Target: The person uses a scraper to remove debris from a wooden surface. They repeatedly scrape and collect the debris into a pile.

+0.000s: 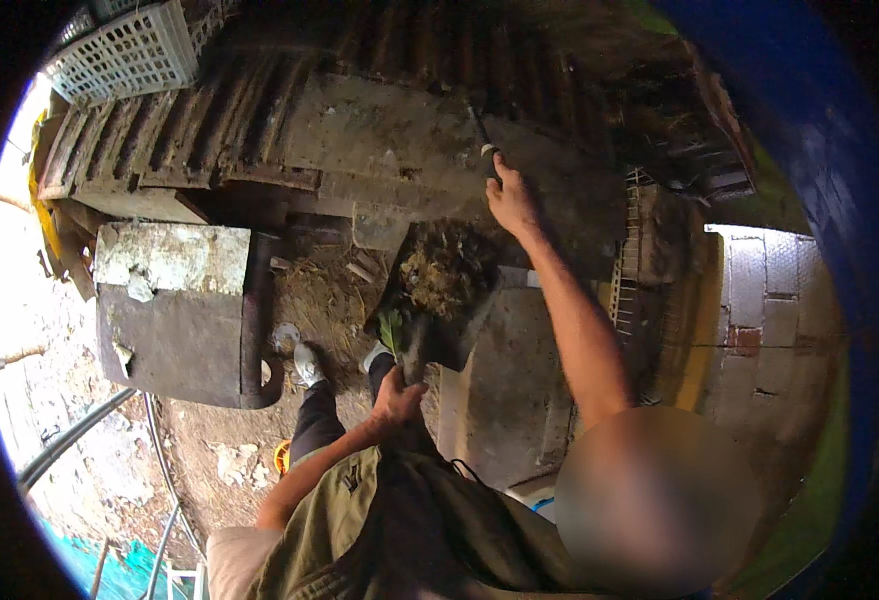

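My left hand (398, 399) grips the grey handle of a shovel (463, 341) in front of my waist. Its dark, broad pan carries a heap of brown straw-like litter (436, 277). A green leaf (391, 330) lies beside the handle, just beyond my fingers. Stretched far forward, my right hand (513, 196) is closed around a slim hand tool (477, 124) with a dark shaft and a pale collar. The tool's far end points onto a dirty board (379, 127) and is too dim to make out.
Ridged, rusty-looking sheeting (207, 135) runs behind the board, with a white plastic crate (124, 56) at its left. A worn box-like block (173, 322) stands left of my feet. A wire rack (623, 277) and blue sheeting (822, 112) are on the right. Straw litters the ground (319, 292).
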Available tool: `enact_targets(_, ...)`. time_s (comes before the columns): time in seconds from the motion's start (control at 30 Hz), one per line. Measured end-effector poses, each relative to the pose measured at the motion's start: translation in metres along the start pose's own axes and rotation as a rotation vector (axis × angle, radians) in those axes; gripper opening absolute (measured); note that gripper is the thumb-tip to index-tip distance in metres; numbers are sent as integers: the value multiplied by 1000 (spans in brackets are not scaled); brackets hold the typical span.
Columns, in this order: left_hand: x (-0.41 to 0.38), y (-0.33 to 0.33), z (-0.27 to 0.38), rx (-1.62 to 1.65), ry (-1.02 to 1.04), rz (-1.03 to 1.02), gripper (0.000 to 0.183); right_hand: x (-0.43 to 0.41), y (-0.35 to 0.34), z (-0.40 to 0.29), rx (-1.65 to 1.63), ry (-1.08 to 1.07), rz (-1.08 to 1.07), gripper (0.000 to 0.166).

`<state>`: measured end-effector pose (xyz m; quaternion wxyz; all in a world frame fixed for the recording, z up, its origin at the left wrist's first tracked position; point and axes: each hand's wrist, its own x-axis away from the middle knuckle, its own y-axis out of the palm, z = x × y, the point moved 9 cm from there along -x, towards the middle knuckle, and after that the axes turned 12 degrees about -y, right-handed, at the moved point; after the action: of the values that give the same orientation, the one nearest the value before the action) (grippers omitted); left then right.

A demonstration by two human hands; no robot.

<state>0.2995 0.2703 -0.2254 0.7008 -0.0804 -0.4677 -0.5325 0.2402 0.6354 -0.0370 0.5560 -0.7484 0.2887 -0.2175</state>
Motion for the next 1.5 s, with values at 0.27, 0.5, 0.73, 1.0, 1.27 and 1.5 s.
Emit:
enact_targets(0.27,-2,15,0,101,-61,-33,38,90,-32,0,-114,-159,-127,51)
enact_targets(0.5,-20,19,-13,43,-16,-49,37,52,-60,-29,-271,-94,-373,54)
enact_targets(0.73,-10,13,-3,22,44,-84,38,-93,-11,-138,-19,-534,-246,40)
enact_targets(1.0,7,9,3,92,-117,-5,40,-83,-21,-74,-39,-478,-307,39)
enact_targets(1.27,1,22,12,34,13,39,40,-19,-78,13,-115,-252,-393,39)
enact_targets(1.5,-14,18,-1,4,-123,-42,33,-122,-10,-145,-140,-631,-177,36)
